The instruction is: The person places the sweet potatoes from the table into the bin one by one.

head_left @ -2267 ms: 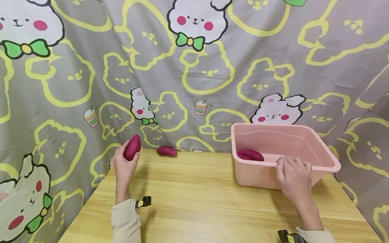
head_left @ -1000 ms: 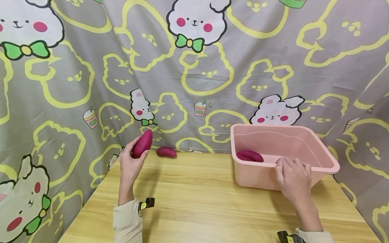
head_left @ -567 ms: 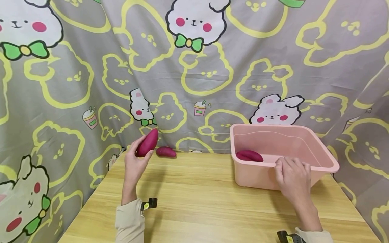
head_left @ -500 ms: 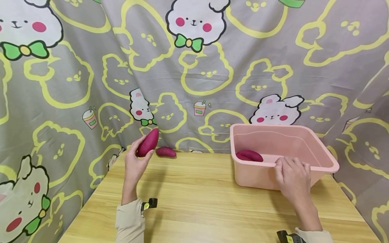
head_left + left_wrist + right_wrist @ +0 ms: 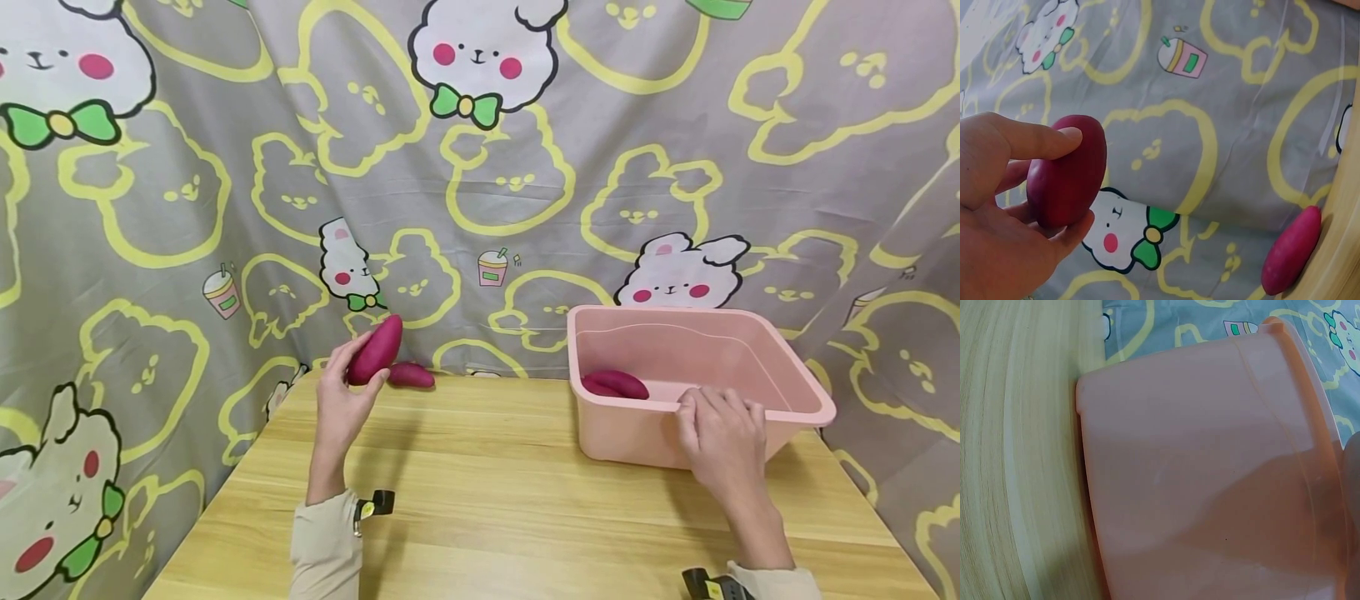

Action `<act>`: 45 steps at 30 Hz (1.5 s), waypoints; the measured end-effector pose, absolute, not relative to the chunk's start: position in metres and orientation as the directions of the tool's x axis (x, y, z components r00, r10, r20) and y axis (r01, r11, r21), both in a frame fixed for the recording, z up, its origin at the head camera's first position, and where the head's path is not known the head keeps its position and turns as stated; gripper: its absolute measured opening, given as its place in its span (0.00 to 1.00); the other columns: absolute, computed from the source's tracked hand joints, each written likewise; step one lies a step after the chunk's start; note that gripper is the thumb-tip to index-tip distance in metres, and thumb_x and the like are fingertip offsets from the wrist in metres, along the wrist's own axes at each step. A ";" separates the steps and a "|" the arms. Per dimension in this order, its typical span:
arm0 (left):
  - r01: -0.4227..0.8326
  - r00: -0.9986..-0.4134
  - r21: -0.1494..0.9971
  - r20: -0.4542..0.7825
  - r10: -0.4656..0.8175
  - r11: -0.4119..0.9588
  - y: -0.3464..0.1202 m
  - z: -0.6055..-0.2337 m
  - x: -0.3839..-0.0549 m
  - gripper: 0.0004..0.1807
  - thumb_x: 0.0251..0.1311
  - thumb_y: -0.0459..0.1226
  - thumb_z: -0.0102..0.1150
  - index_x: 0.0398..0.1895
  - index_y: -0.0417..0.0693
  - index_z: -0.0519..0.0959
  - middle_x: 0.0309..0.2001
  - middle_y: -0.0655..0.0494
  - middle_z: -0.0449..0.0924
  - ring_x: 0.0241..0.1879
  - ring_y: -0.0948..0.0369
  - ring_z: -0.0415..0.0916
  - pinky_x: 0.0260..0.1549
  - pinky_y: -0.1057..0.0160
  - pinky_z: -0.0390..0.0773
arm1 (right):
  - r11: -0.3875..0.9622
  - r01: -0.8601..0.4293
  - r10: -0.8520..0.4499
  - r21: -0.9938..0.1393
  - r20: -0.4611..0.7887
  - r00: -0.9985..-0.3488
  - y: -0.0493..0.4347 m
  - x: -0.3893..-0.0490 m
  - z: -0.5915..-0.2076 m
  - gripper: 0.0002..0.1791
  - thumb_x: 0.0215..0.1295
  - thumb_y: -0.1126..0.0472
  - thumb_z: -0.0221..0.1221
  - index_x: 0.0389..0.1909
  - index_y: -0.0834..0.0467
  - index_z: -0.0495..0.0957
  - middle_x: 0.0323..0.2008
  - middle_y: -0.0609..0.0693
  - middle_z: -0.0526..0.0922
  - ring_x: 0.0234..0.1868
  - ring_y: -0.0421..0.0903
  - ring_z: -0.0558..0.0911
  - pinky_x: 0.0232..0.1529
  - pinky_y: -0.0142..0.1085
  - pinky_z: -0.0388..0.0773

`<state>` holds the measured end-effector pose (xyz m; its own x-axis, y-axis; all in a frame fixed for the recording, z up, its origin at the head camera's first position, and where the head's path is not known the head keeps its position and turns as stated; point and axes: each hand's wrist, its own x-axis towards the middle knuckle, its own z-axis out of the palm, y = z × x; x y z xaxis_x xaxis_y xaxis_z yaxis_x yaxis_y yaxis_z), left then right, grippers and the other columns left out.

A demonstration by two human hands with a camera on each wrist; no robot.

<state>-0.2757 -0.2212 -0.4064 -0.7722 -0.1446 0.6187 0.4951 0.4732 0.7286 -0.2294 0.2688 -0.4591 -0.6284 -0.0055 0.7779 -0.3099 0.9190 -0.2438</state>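
My left hand (image 5: 347,404) holds a purple sweet potato (image 5: 377,350) up above the table's back left, tilted, thumb on one side and fingers on the other. The left wrist view shows this sweet potato (image 5: 1069,172) pinched between thumb and fingers. Behind it, a second sweet potato (image 5: 413,375) lies at the table's back edge, partly covered in the head view. My right hand (image 5: 723,437) grips the near rim of a pink plastic bin (image 5: 633,429), fingers curled over it. Inside the bin, at its left end, lie purple sweet potatoes (image 5: 618,384), partly hidden by the wall.
The wood-grain table (image 5: 480,500) runs back to a grey curtain (image 5: 420,192) with cartoon rabbits and yellow outlines. The bin stands at the table's right side, near the curtain. A small black camera (image 5: 382,502) is strapped at the left wrist.
My left hand has moved to the right with the sweet potato, which now overlaps the one on the table and leans further right. The right hand and bin have stayed in place.
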 end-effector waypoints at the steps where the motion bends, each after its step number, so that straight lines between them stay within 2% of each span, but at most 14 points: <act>1: 0.493 -0.774 0.730 0.616 -0.145 0.473 -0.220 -0.406 -0.276 0.33 0.57 0.25 0.72 0.68 0.44 0.77 0.64 0.42 0.74 0.60 0.47 0.73 0.51 0.75 0.70 | 0.919 -0.310 -0.006 -0.243 0.778 -0.628 0.269 -0.229 -0.459 0.16 0.74 0.59 0.45 0.25 0.56 0.73 0.28 0.54 0.79 0.37 0.59 0.74 0.45 0.58 0.61; 11: 0.522 -0.767 0.716 0.632 -0.113 0.463 -0.198 -0.382 -0.255 0.30 0.57 0.21 0.69 0.65 0.31 0.75 0.63 0.31 0.73 0.59 0.42 0.73 0.52 0.76 0.70 | 0.919 -0.315 -0.010 -0.239 0.783 -0.622 0.270 -0.230 -0.458 0.16 0.74 0.59 0.45 0.25 0.55 0.72 0.27 0.54 0.79 0.37 0.60 0.74 0.44 0.58 0.61; 24: 0.571 -0.759 0.714 0.647 -0.072 0.406 -0.187 -0.379 -0.251 0.30 0.56 0.20 0.69 0.64 0.30 0.76 0.62 0.32 0.73 0.59 0.43 0.72 0.53 0.77 0.72 | 0.920 -0.319 -0.016 -0.227 0.793 -0.609 0.270 -0.230 -0.459 0.15 0.73 0.59 0.45 0.26 0.56 0.71 0.27 0.54 0.79 0.37 0.60 0.74 0.43 0.58 0.61; 33: 0.587 -0.755 0.706 0.654 -0.047 0.396 -0.192 -0.404 -0.273 0.31 0.57 0.27 0.73 0.66 0.46 0.78 0.63 0.47 0.76 0.59 0.52 0.74 0.53 0.75 0.73 | 0.919 -0.324 -0.022 -0.224 0.792 -0.610 0.271 -0.231 -0.460 0.15 0.73 0.59 0.45 0.26 0.56 0.73 0.28 0.54 0.80 0.37 0.60 0.74 0.44 0.58 0.61; 45: 0.601 -0.751 0.692 0.660 -0.014 0.399 -0.181 -0.403 -0.274 0.31 0.57 0.30 0.74 0.66 0.49 0.79 0.63 0.51 0.77 0.60 0.54 0.73 0.54 0.73 0.75 | 0.920 -0.315 -0.015 -0.232 0.784 -0.621 0.271 -0.232 -0.459 0.16 0.74 0.59 0.45 0.26 0.56 0.73 0.28 0.54 0.79 0.37 0.59 0.74 0.44 0.57 0.61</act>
